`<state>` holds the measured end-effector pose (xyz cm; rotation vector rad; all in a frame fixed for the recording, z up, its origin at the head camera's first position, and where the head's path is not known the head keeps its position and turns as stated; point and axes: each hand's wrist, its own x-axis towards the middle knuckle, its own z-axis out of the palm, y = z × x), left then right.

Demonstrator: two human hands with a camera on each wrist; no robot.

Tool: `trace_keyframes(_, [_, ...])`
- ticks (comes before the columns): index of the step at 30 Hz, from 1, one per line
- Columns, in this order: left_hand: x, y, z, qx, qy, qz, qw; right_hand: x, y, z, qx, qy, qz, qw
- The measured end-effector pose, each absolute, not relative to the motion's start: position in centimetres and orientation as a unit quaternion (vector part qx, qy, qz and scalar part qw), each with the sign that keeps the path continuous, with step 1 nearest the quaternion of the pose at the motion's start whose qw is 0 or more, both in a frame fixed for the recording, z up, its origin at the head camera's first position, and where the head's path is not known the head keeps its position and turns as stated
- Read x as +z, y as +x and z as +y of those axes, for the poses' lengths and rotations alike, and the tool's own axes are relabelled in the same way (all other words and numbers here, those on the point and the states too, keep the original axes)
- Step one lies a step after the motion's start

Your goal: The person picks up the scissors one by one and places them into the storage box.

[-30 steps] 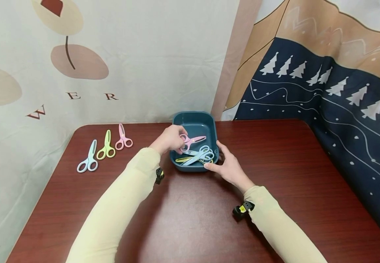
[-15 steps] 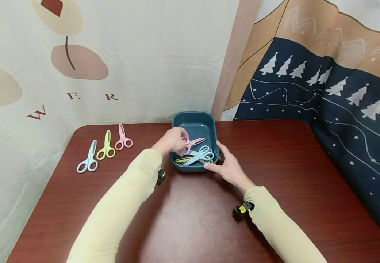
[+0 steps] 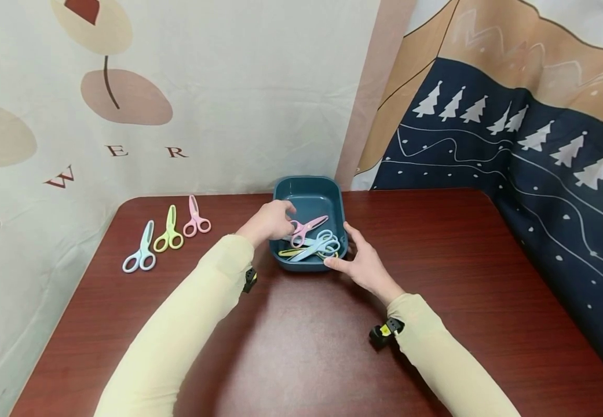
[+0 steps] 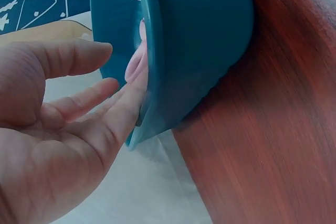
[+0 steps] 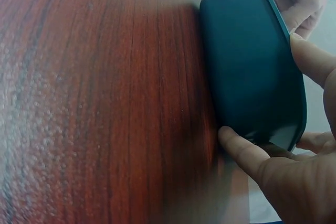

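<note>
The left hand [image 3: 271, 221] reaches over the left rim of a teal plastic tub [image 3: 311, 202], its thumb well apart from the fingers and nothing pinched; the fingertips are at a handle of the pink scissors [image 3: 307, 227] (whether they touch, I cannot tell). Those scissors lie inside the tub, above light-blue scissors [image 3: 311, 249] and partly hidden yellow-green scissors [image 3: 289, 252]. The right hand [image 3: 365, 264] grips the tub's near right corner between thumb and fingers. Three more scissors [image 3: 170, 231] lie to the left on the wooden table [image 3: 301, 347].
</note>
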<state>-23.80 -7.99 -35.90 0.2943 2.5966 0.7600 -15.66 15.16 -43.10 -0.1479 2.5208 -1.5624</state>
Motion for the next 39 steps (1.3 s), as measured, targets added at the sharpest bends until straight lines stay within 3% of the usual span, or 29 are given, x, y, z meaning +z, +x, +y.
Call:
trace_keyframes(12, [-35.6, -23.1, -9.2, 0.327, 0.104, 0.927, 0.155, -43.3, -15.8, 15.1, -0.528, -0.057, 0.843, 0.084])
trace_keyframes(33, [-38.5, -23.1, -12.4, 0.437, 0.081, 0.896, -0.013, -43.5, -15.8, 15.2, -0.521, -0.055, 0.849, 0.071])
trace_keyframes(39, [-38.9, -23.2, -13.9, 0.440, 0.056, 0.896, -0.026, -43.5, -15.8, 15.1, -0.524, -0.056, 0.846, 0.075])
